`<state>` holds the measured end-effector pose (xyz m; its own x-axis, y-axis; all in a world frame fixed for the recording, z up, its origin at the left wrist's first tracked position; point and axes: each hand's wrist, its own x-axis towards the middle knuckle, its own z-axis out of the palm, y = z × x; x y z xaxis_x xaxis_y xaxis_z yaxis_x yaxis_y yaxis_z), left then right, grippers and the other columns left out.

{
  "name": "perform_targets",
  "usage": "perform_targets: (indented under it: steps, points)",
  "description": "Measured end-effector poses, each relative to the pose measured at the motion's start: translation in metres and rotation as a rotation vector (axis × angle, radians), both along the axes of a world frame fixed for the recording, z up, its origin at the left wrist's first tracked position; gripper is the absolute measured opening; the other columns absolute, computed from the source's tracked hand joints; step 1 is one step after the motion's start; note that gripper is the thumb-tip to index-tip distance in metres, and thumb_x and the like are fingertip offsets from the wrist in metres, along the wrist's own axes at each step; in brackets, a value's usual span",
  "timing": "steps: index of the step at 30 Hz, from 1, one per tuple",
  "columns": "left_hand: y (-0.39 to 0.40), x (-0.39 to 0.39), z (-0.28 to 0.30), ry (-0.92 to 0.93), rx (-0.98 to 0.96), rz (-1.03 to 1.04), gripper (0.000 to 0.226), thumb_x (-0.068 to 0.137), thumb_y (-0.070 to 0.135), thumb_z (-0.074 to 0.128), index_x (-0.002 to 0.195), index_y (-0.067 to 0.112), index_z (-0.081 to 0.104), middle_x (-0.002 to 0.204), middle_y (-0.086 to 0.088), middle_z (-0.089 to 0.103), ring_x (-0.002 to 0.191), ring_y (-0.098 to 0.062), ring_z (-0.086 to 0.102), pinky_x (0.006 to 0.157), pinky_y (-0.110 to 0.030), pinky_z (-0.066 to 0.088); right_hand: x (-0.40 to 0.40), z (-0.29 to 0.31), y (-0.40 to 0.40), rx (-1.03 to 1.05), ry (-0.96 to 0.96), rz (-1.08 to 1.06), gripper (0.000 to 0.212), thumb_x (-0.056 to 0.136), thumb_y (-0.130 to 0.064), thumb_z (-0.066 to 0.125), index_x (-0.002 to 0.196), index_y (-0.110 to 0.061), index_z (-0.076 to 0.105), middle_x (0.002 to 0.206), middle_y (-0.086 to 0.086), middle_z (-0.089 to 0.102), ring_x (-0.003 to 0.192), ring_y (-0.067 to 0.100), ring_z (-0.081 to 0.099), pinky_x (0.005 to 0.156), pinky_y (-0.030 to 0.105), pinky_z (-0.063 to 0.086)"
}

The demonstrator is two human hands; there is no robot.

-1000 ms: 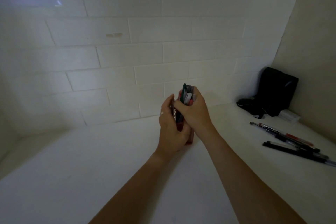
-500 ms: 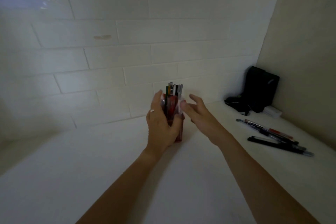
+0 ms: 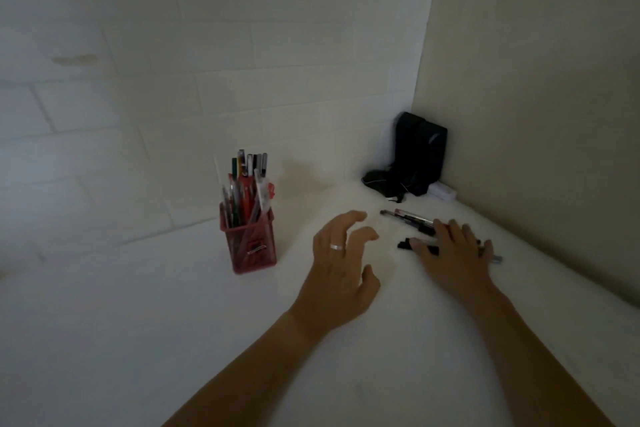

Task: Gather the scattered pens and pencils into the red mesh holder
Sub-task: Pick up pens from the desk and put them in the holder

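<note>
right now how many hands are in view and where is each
2. The left hand hovers open, right of the red mesh holder. The right hand lies over the loose pens.

Bare white table (image 3: 346, 350) was left open between left hand (image 3: 341, 265) and red mesh holder (image 3: 252, 246). Beyond right hand (image 3: 453, 253), reach was blocked by black pouch (image 3: 417, 154) and corner walls (image 3: 540, 114).

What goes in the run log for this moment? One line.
left hand open, empty | right hand on loose pens | red mesh holder upright, part-filled
</note>
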<state>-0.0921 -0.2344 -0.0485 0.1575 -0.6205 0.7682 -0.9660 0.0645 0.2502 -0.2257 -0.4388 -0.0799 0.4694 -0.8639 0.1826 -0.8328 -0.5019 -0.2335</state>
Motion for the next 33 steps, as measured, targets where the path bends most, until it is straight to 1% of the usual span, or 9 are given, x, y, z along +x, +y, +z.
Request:
perform_targets:
  steps: [2, 4, 7, 9, 14, 22, 25, 29, 33]
  points:
    - [-0.001, -0.001, -0.003, -0.008, 0.073, 0.000, 0.051, 0.071, 0.006, 0.064, 0.120, 0.013, 0.056, 0.141, -0.010, 0.043, 0.134, -0.026, 0.043, 0.112, -0.030, 0.027, 0.002, -0.002, -0.001, -0.042, -0.011, 0.020, 0.072, 0.093, -0.070, 0.043, 0.149, -0.024, 0.044, 0.158, 0.008, 0.038, 0.147, 0.032, 0.030, 0.121, 0.059, 0.011]
    - [0.000, 0.001, -0.005, 0.023, 0.115, 0.010, 0.050, 0.072, 0.006, 0.063, 0.121, 0.014, 0.055, 0.142, -0.009, 0.042, 0.134, -0.024, 0.042, 0.111, -0.029, 0.027, 0.005, 0.000, 0.002, -0.080, -0.065, 0.061, 0.071, 0.091, -0.067, 0.050, 0.144, -0.020, 0.050, 0.146, 0.011, 0.049, 0.134, 0.035, 0.042, 0.118, 0.055, 0.023]
    - [0.000, 0.004, -0.007, 0.066, 0.141, 0.045, 0.049, 0.072, 0.006, 0.062, 0.119, 0.015, 0.055, 0.141, -0.007, 0.042, 0.131, -0.024, 0.043, 0.106, -0.033, 0.034, 0.011, 0.001, 0.009, -0.067, -0.134, 0.143, 0.061, 0.092, -0.056, 0.060, 0.138, -0.017, 0.057, 0.134, 0.011, 0.055, 0.123, 0.034, 0.047, 0.106, 0.048, 0.032]
    - [-0.001, 0.005, -0.007, 0.088, 0.149, 0.071, 0.048, 0.071, 0.006, 0.061, 0.118, 0.016, 0.056, 0.139, -0.006, 0.042, 0.129, -0.022, 0.042, 0.103, -0.032, 0.034, 0.014, 0.001, 0.012, -0.068, -0.167, 0.201, 0.047, 0.092, -0.049, 0.064, 0.126, -0.017, 0.065, 0.122, 0.009, 0.057, 0.114, 0.031, 0.048, 0.096, 0.044, 0.036]
    - [-0.002, 0.007, -0.008, 0.132, 0.170, 0.115, 0.047, 0.072, 0.005, 0.059, 0.116, 0.018, 0.057, 0.137, -0.003, 0.041, 0.129, -0.018, 0.039, 0.101, -0.026, 0.031, 0.017, 0.005, 0.016, -0.021, -0.239, 0.251, 0.036, 0.090, -0.046, 0.068, 0.112, -0.019, 0.062, 0.113, 0.004, 0.055, 0.107, 0.026, 0.047, 0.084, 0.037, 0.034]
    - [0.005, 0.010, -0.009, 0.151, 0.158, 0.121, 0.045, 0.073, 0.001, 0.058, 0.114, 0.019, 0.057, 0.133, 0.001, 0.040, 0.126, -0.015, 0.040, 0.101, -0.026, 0.031, 0.016, 0.007, 0.018, 0.018, -0.223, 0.327, 0.033, 0.093, -0.047, 0.064, 0.106, -0.019, 0.053, 0.105, 0.000, 0.053, 0.101, 0.023, 0.047, 0.083, 0.038, 0.036]
    - [0.009, 0.013, -0.008, 0.168, 0.138, 0.124, 0.045, 0.073, -0.001, 0.058, 0.113, 0.018, 0.057, 0.130, 0.002, 0.040, 0.123, -0.015, 0.040, 0.098, -0.030, 0.035, 0.018, 0.011, 0.020, 0.036, -0.191, 0.344, 0.029, 0.095, -0.042, 0.063, 0.109, -0.018, 0.052, 0.105, -0.002, 0.051, 0.104, 0.023, 0.046, 0.083, 0.036, 0.031]
    - [0.010, 0.014, -0.007, 0.184, 0.139, 0.137, 0.045, 0.071, -0.002, 0.058, 0.111, 0.017, 0.058, 0.126, 0.001, 0.042, 0.118, -0.016, 0.043, 0.093, -0.029, 0.036, 0.020, 0.012, 0.020, 0.020, -0.153, 0.366, 0.026, 0.097, -0.038, 0.061, 0.115, -0.019, 0.058, 0.107, 0.001, 0.055, 0.106, 0.025, 0.049, 0.086, 0.037, 0.032]
    - [0.011, 0.015, -0.011, 0.167, 0.164, 0.140, 0.044, 0.072, -0.001, 0.058, 0.112, 0.018, 0.057, 0.127, 0.001, 0.042, 0.119, -0.016, 0.042, 0.092, -0.025, 0.031, 0.021, 0.015, 0.019, 0.035, -0.140, 0.372, 0.019, 0.096, -0.035, 0.063, 0.098, -0.021, 0.051, 0.096, -0.001, 0.049, 0.095, 0.022, 0.047, 0.079, 0.035, 0.031]
